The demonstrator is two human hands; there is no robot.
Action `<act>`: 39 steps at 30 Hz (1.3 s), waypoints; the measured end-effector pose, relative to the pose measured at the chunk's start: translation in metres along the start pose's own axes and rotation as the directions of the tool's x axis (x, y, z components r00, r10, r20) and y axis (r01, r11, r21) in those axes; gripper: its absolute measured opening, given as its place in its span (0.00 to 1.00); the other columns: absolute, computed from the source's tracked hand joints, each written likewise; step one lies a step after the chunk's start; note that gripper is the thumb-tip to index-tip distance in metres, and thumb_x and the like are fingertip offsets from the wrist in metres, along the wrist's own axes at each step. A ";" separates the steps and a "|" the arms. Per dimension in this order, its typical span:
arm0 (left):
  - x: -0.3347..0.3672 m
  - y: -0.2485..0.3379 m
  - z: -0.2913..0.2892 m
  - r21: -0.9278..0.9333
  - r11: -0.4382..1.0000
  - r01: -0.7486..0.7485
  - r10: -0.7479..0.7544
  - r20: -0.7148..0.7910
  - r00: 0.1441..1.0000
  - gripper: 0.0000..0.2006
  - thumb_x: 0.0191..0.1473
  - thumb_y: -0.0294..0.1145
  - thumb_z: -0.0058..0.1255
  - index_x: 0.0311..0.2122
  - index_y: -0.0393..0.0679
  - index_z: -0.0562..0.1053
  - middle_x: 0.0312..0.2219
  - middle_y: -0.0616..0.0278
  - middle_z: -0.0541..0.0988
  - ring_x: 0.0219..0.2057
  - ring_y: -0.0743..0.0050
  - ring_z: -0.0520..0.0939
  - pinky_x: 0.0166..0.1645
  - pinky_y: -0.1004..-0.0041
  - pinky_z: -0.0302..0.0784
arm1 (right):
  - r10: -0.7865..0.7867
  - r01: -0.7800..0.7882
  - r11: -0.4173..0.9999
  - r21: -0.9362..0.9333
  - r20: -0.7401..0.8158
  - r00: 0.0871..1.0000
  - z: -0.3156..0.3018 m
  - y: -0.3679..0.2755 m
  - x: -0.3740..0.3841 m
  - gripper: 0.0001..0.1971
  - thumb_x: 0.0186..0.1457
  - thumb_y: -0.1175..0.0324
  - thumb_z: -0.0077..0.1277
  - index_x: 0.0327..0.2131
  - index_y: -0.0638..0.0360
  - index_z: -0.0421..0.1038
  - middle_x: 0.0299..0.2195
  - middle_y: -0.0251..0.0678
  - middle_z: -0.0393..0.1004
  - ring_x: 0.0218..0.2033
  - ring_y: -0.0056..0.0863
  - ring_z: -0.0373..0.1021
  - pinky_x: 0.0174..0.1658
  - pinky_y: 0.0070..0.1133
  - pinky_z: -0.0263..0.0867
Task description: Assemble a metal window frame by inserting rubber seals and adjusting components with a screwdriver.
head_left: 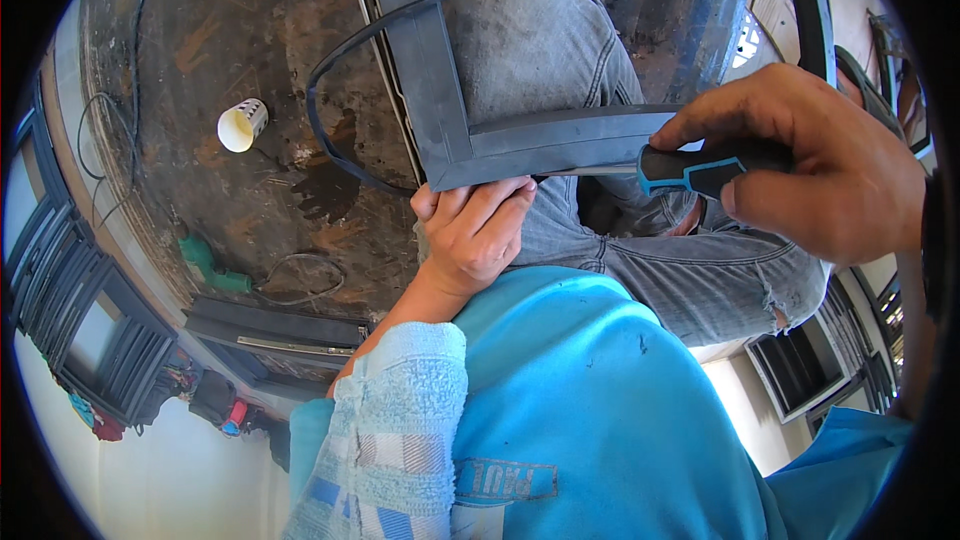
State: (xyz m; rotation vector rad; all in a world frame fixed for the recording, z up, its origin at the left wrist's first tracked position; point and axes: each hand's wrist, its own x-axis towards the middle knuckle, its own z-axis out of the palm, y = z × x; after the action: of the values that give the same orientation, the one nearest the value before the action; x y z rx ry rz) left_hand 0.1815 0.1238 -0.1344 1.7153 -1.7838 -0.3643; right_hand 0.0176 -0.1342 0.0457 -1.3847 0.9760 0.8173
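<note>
Across my lap lies a dark grey window or door frame (410,50) with a mitred corner. My left hand (475,235) is closed at that corner, its fingers curled against the near edge. In my right hand (825,165) is a screwdriver (665,172) with a black and blue handle. Its thin metal shaft points left along the frame's near edge, and the tip ends beside my left fingers, where the exact contact is hidden. A black flexible strip (320,120) loops over the frame and runs down to the corner by my left hand.
On the stained dark work surface (230,20) are a paper cup (242,126) lying tipped, a green power tool (212,266) and a thin cord. Dark frame pieces (270,340) lie near the surface's edge. More frames (75,290) are stacked at far left, others (800,365) at lower right.
</note>
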 end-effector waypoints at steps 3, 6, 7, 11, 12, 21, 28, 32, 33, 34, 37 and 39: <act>0.000 0.000 0.001 -0.003 1.000 -0.003 0.003 -0.003 1.000 0.02 0.48 0.30 0.63 0.27 0.53 0.82 0.34 0.78 0.84 0.40 0.78 0.78 0.51 0.69 0.57 | -0.109 0.105 0.987 -0.119 -0.021 0.994 0.006 0.007 -0.009 0.25 0.51 0.87 0.47 0.55 0.66 0.69 0.48 0.46 0.76 0.50 0.30 0.76 0.54 0.27 0.72; 0.001 0.000 -0.002 -0.001 1.000 -0.002 0.002 0.001 1.000 0.02 0.48 0.30 0.63 0.27 0.53 0.82 0.34 0.78 0.84 0.40 0.78 0.78 0.51 0.69 0.57 | -0.101 0.095 0.987 -0.128 -0.040 0.994 0.009 0.007 -0.008 0.25 0.52 0.87 0.46 0.55 0.67 0.67 0.49 0.46 0.76 0.50 0.30 0.76 0.53 0.28 0.72; 0.001 0.000 -0.002 0.002 1.000 -0.001 0.001 0.006 1.000 0.02 0.48 0.30 0.62 0.27 0.53 0.82 0.34 0.78 0.84 0.40 0.78 0.78 0.51 0.69 0.57 | -0.100 0.094 0.987 -0.128 -0.041 0.994 0.009 0.008 -0.008 0.25 0.52 0.87 0.46 0.55 0.67 0.67 0.49 0.46 0.76 0.50 0.30 0.76 0.53 0.28 0.72; 0.001 -0.001 0.000 -0.006 1.000 -0.005 0.005 0.001 1.000 0.02 0.48 0.30 0.62 0.27 0.53 0.82 0.34 0.78 0.84 0.40 0.78 0.78 0.51 0.69 0.57 | -0.077 0.075 0.992 -0.100 -0.012 0.997 0.005 0.006 -0.006 0.24 0.53 0.87 0.46 0.55 0.67 0.67 0.48 0.46 0.76 0.49 0.30 0.76 0.53 0.28 0.72; 0.001 -0.001 0.000 -0.002 1.000 -0.006 0.006 0.001 1.000 0.02 0.48 0.30 0.62 0.27 0.53 0.82 0.34 0.79 0.84 0.40 0.78 0.78 0.51 0.69 0.57 | -0.065 0.066 0.994 -0.082 0.006 0.998 0.003 0.004 -0.004 0.24 0.53 0.87 0.46 0.55 0.67 0.67 0.48 0.46 0.76 0.49 0.30 0.77 0.52 0.28 0.73; 0.002 0.000 -0.001 -0.005 1.000 -0.011 0.011 -0.005 1.000 0.05 0.45 0.29 0.67 0.24 0.52 0.80 0.34 0.77 0.84 0.38 0.76 0.78 0.51 0.70 0.57 | 0.095 -0.093 0.994 -0.060 0.031 0.995 0.000 -0.012 0.000 0.23 0.54 0.87 0.45 0.55 0.67 0.67 0.48 0.48 0.76 0.46 0.32 0.79 0.52 0.30 0.74; 0.003 -0.001 0.000 -0.004 1.000 -0.020 0.020 -0.015 1.000 0.05 0.45 0.29 0.67 0.24 0.52 0.81 0.34 0.77 0.84 0.37 0.76 0.78 0.50 0.70 0.57 | -0.106 0.103 0.985 -0.137 -0.017 0.994 0.008 0.008 -0.008 0.24 0.53 0.87 0.45 0.56 0.68 0.66 0.49 0.48 0.76 0.48 0.32 0.78 0.53 0.30 0.73; 0.003 -0.001 -0.001 0.003 1.000 -0.018 0.018 -0.015 1.000 0.05 0.45 0.29 0.66 0.23 0.52 0.80 0.34 0.77 0.85 0.37 0.75 0.78 0.50 0.70 0.58 | -0.016 0.016 0.997 -0.075 0.000 1.000 0.006 0.000 -0.002 0.25 0.53 0.87 0.46 0.56 0.68 0.67 0.48 0.48 0.76 0.49 0.32 0.77 0.53 0.30 0.73; 0.003 0.000 0.000 -0.002 1.000 -0.021 0.020 -0.016 1.000 0.05 0.45 0.29 0.66 0.23 0.52 0.80 0.34 0.77 0.85 0.37 0.75 0.78 0.50 0.70 0.58 | 0.057 -0.057 0.998 -0.032 0.006 0.998 0.005 -0.002 -0.002 0.25 0.52 0.87 0.46 0.56 0.67 0.67 0.48 0.47 0.76 0.49 0.32 0.77 0.53 0.30 0.73; 0.003 0.000 0.000 -0.006 1.000 -0.023 0.023 -0.016 1.000 0.05 0.46 0.29 0.66 0.23 0.52 0.80 0.34 0.77 0.85 0.37 0.75 0.78 0.50 0.70 0.58 | 0.058 -0.058 0.998 -0.032 0.004 0.998 0.004 -0.002 -0.002 0.25 0.52 0.87 0.46 0.56 0.67 0.67 0.48 0.47 0.76 0.49 0.32 0.77 0.53 0.30 0.73; 0.003 0.000 -0.001 0.000 1.000 -0.020 0.020 -0.011 1.000 0.06 0.46 0.29 0.66 0.23 0.52 0.79 0.34 0.77 0.85 0.37 0.75 0.78 0.49 0.70 0.58 | 0.025 -0.025 0.997 -0.070 0.008 1.000 0.001 0.003 0.000 0.25 0.51 0.87 0.47 0.55 0.67 0.67 0.48 0.47 0.77 0.51 0.33 0.77 0.53 0.31 0.73; 0.003 0.000 0.000 -0.001 1.000 -0.019 0.019 -0.011 1.000 0.06 0.46 0.29 0.66 0.23 0.52 0.79 0.34 0.77 0.85 0.37 0.75 0.78 0.49 0.70 0.58 | 0.012 -0.012 1.000 -0.017 -0.005 1.000 0.002 0.006 0.001 0.25 0.50 0.86 0.48 0.55 0.67 0.68 0.48 0.46 0.77 0.50 0.32 0.76 0.53 0.30 0.73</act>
State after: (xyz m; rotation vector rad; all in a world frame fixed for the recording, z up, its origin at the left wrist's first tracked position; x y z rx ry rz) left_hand 0.1816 0.1211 -0.1334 1.6951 -1.7908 -0.3463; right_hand 0.0124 -0.1317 0.0424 -1.3974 0.9834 0.8335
